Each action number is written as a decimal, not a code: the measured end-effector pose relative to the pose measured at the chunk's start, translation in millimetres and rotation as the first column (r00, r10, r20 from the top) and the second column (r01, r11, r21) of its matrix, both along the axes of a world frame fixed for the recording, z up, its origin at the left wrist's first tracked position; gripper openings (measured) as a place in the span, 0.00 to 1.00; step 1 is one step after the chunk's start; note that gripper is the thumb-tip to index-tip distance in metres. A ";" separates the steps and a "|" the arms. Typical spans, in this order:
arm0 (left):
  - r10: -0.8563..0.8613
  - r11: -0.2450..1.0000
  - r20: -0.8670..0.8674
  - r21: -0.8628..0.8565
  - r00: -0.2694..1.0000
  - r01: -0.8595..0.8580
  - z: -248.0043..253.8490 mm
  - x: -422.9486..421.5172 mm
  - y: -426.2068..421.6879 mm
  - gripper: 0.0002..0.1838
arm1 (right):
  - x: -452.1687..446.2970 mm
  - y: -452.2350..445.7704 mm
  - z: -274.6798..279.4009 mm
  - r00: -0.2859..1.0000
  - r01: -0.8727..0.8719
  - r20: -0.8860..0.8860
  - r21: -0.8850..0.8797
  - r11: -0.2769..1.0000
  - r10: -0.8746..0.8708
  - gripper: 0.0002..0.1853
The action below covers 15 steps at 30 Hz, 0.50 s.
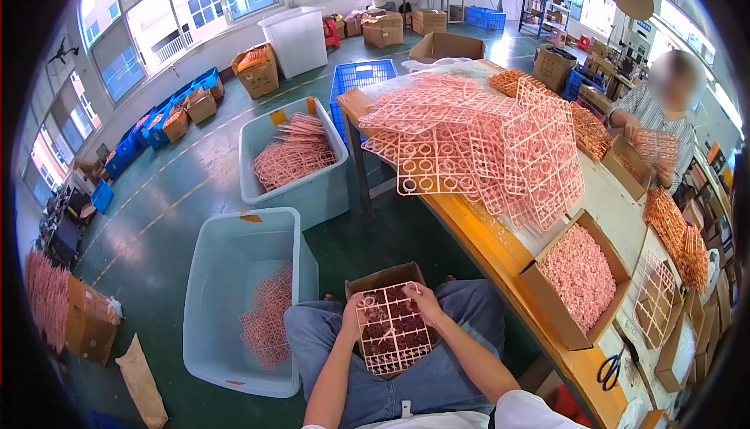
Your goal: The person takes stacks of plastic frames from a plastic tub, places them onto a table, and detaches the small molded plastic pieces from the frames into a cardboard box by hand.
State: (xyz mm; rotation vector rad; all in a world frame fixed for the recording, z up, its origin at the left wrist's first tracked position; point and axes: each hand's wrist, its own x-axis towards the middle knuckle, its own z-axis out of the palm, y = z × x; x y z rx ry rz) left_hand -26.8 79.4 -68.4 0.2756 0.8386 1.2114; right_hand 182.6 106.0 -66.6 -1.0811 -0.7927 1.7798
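My left hand (353, 321) grips the left edge of a pale pink plastic sprue frame (394, 337), a grid with rings and short bars. My right hand (423, 304) has its fingers closed on the top right corner of the same frame. The frame is tilted over an open cardboard box (383, 277) between my knees. Through its openings dark reddish pieces show, too small to name. On the table to the right, a carton (561, 323) is full of small pink plastic parts (580, 277). A heap of similar pink frames (484, 136) spreads over the table.
Left of my legs stands a pale blue tub (205, 296) with some frames inside; another tub (254, 163) behind it holds more. Black-handled scissors (609, 370) lie near the table edge (500, 253). Across the table, a person (664, 128) holds a frame above a carton (625, 165).
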 end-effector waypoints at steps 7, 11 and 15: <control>0.013 0.993 -0.510 0.104 0.860 0.047 -19.3 4.5 0.4 0.07 | -2.7 -2.9 2.9 0.987 -0.012 -0.161 -0.077 0.997 -0.001 0.06; -0.042 0.996 -0.458 0.047 0.888 0.071 -13.8 5.7 -0.3 0.09 | -2.7 -0.9 -11.0 0.983 0.013 -0.182 -0.055 0.998 -0.023 0.06; -0.121 0.991 -0.375 -0.101 0.919 0.089 -3.0 4.1 -3.2 0.11 | 0.8 1.9 -15.5 0.998 -0.053 -0.021 -0.077 0.996 0.051 0.09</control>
